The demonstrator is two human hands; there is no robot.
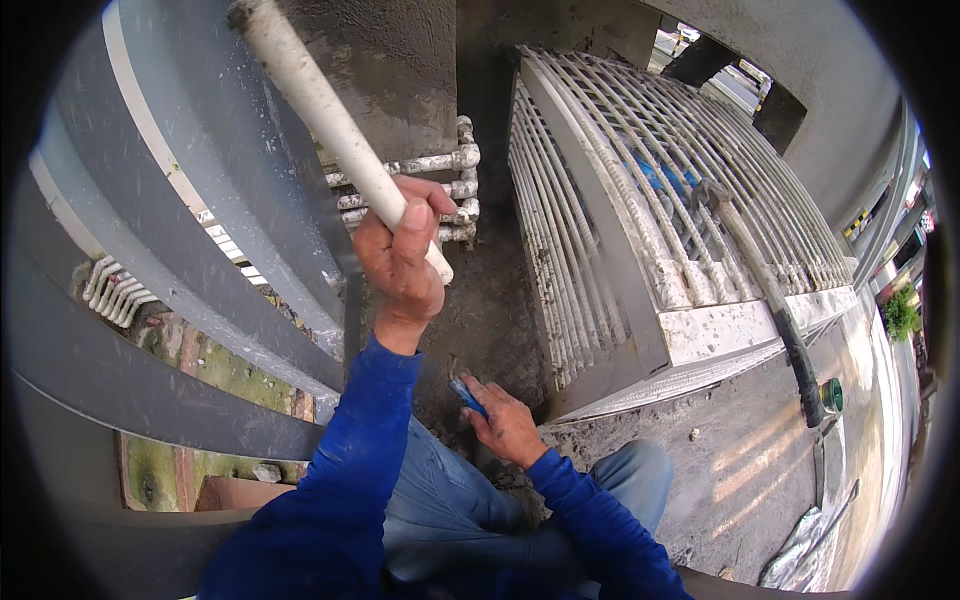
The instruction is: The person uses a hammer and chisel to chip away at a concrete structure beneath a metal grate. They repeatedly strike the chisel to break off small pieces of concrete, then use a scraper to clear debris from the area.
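My left hand (402, 245) is raised in the middle, its fingers wrapped round a white pipe (335, 115). The pipe slants up to the left, and its far end is dark and rough. Lower down, my right hand (508, 428) is closed round a blue-handled tool (468, 395) above the dirty ground. Most of that tool is hidden by my fingers, so its kind does not show. A hammer (765, 280) lies on the white metal grille box (600, 180) to my right, its dark grip hanging over the edge.
Grey metal slats (180, 230) stand close on my left. White pipes with elbows (440, 165) run along the wall ahead. A green round object (831, 396) is beside the hammer's grip. Crumpled silvery sheeting (800, 550) lies on the concrete floor at lower right.
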